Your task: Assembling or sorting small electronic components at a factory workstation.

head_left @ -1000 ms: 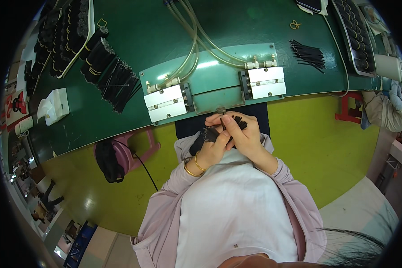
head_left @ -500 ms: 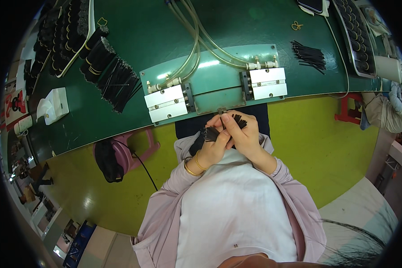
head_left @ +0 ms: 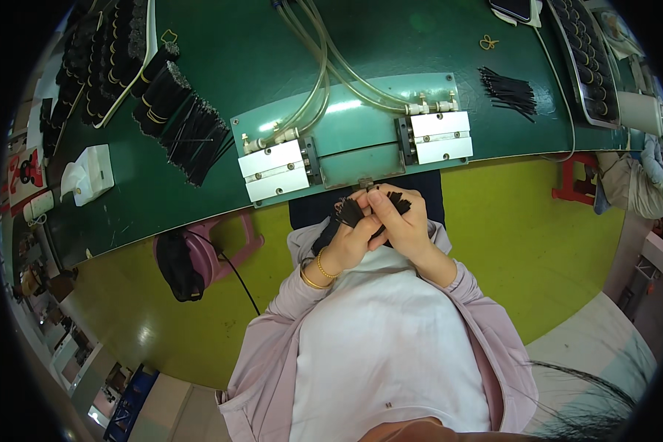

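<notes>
Just in front of the clamp fixture [head_left: 353,114], two hands: we see the left hand [head_left: 350,243] curled snugly round black strips [head_left: 351,212], and the right hand [head_left: 409,228] closed in with its thumb laid over the fingers, more dark ends poking out beside it; whether one bunch spans both hands, we cannot tell.
Metal nub [head_left: 366,183]: on the fixture's front edge, right at the fingertips; we cannot make out what is pinched there.
Loose heap [head_left: 195,140]: just left of the fixture, spread out and unbanded.
Banded bundles [head_left: 155,103]: left of the fixture, beyond that heap, with a filled tray [head_left: 151,37] farther left.
Small pile [head_left: 508,92]: right of the fixture, loose, with a rubber band [head_left: 488,43] lying beyond it.
Right-hand tray [head_left: 567,55]: farther right of the fixture, holding rows of banded bundles.
Strips done and left: we judge the work part-way, with many strips banded and two lots loose; which are finished, we cannot say.
</notes>
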Demonstrator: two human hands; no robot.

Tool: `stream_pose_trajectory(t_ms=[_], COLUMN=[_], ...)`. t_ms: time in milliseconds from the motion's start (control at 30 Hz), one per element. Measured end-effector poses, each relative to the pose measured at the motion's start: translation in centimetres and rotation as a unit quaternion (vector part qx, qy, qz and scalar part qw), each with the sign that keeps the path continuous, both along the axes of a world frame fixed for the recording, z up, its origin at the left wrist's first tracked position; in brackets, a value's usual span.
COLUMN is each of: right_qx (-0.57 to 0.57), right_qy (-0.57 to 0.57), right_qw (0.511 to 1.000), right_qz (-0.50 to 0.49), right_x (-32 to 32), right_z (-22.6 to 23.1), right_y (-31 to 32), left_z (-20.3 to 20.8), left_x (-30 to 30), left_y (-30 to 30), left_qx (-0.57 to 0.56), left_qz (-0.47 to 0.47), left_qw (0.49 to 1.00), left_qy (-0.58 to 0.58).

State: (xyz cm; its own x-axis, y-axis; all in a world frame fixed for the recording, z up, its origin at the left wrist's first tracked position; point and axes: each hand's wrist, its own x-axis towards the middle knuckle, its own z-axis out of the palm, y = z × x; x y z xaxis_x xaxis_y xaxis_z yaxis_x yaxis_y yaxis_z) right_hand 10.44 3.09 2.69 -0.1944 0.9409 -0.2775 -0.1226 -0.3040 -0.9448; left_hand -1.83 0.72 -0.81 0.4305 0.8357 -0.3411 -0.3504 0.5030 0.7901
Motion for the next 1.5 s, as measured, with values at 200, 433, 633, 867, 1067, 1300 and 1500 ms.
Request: stream_pose_trajectory(t_ms=[200, 433, 633, 867, 1067, 1300, 1500], right_qx=[0.018, -0.004, -0.007, -0.003, 0.039, 0.046, 0.068], right_qy=[-0.025, -0.031, -0.034, 0.027, -0.012, 0.012, -0.109], right_qw=[0.999, 0.999, 0.999, 1.000, 0.999, 0.996, 0.992], right_qz=[-0.029, -0.037, -0.036, -0.001, -0.008, -0.078, -0.014], right_x=[-0.5, -0.7, -0.8, -0.3, 0.0, -1.1, -0.5], right_z=[0.2, 0.2, 0.0, -0.3, -0.7, -0.3, 0.6], right_y=[0.0, 0.0, -0.1, -0.2, -0.4, 0.4, 0.1], left_z=[-0.7, -0.1, -0.1, 0.8, 0.5, 0.9, 1.6], left_x=[-0.3, -0.3, -0.4, -0.4, -0.9, -0.6, -1.3], left_y=[-0.1, 0.2, 0.2, 0.2, 0.6, 1.3, 0.2], left_qx=[-0.007, -0.035, -0.038, 0.171, 0.095, 0.002, 0.010], left_qz=[-0.031, -0.006, -0.006, -0.022, -0.097, -0.017, -0.176], left_qw=[0.999, 0.999, 0.999, 0.982, 0.988, 1.000, 0.982], left_qy=[0.012, -0.040, -0.037, 0.072, 0.069, 0.018, 0.068])
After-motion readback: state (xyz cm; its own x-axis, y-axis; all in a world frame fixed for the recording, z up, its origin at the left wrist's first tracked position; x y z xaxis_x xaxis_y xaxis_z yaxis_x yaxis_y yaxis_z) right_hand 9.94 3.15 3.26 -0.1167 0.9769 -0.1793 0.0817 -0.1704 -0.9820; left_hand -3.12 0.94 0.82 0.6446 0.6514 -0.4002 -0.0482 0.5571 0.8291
